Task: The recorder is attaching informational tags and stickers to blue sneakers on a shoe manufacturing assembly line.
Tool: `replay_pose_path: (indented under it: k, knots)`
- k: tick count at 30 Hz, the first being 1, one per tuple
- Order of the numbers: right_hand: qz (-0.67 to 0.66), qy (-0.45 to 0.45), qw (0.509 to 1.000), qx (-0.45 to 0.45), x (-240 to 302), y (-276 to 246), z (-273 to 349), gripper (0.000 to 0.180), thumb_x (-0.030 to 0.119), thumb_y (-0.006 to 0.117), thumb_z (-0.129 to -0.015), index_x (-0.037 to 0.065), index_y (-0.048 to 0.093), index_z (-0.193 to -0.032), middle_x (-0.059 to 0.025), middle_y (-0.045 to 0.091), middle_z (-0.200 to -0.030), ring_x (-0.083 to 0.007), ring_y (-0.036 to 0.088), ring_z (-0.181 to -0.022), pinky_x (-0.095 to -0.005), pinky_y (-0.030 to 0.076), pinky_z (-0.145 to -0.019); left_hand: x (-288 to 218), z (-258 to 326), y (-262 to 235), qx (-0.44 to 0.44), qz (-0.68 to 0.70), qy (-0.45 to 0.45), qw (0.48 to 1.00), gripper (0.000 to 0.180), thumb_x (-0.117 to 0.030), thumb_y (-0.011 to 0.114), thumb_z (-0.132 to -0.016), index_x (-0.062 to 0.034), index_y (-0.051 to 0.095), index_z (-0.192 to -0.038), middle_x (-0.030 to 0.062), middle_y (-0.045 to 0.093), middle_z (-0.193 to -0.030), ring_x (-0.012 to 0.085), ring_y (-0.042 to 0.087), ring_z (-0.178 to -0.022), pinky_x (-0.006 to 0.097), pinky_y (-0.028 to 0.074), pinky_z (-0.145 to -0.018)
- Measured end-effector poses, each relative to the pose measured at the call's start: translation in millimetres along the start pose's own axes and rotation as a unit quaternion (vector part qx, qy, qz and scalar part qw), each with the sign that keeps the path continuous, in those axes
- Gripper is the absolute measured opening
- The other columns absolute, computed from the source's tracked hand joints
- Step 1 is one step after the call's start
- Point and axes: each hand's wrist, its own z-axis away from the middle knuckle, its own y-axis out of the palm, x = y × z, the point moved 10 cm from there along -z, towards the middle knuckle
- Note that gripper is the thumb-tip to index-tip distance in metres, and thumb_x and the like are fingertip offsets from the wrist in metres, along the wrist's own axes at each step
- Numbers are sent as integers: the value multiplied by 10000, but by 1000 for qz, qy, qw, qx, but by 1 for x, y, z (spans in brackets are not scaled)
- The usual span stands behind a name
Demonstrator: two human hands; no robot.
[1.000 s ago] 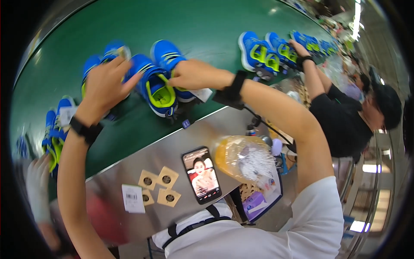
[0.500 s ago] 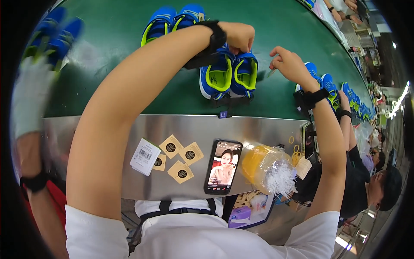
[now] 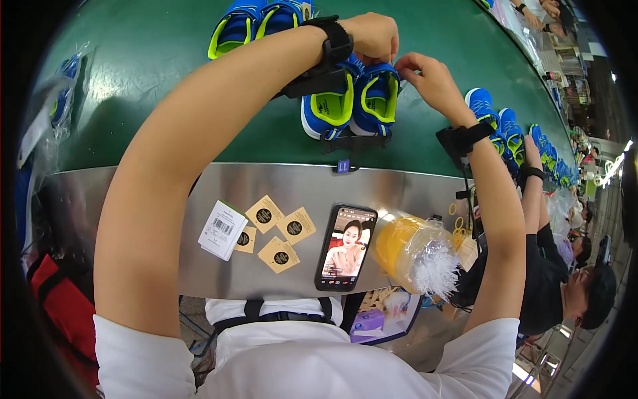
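Shoes [image 3: 352, 100], blue w/ lime lining, paired; both hands' grip pinched on right one.

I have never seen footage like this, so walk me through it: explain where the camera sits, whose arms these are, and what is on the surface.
The camera sits on a person's head and looks down, so the round, bent picture shows that person's own bare arms reaching forward. The left hand and right hand meet at a pair of blue shoes with yellow-green lining on a green belt; what the fingers pinch is too small to tell. Nearer the body, a metal ledge carries tan paper tags, a white barcode label, a phone and a yellow thing in clear plastic. More shoes and another person's arm lie along the belt to the right.
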Motion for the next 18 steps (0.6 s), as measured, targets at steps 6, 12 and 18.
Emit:
replay_pose_path:
  k: [6,12,18]
  knots:
    - [-130,-30,991,17,8,9,-2,218,97,587,-830,18,641,-1026,-107,679,-911,-188,637,-829,-295,484,-765,13,11,-6,-36,23,-14,999,194,-138,678,-744,-40,692,-911,82,667,-724,146,647,-608,253,480,-519]
    - [-133,-47,989,52,7,13,-5,272,86,618,-801,43,646,-1067,-107,685,-873,-175,642,-812,-296,493,-735,20,17,-6,-48,58,-9,997,165,-106,665,-715,-45,705,-863,71,672,-708,146,647,-613,271,516,-568]
    - [11,-159,987,-17,46,-11,-10,148,106,624,-778,70,533,-889,-69,670,-812,-283,639,-790,-366,489,-681,7,24,-16,-80,42,64,994,133,-41,611,-714,-4,706,-800,133,663,-670,195,638,-594,312,499,-576]
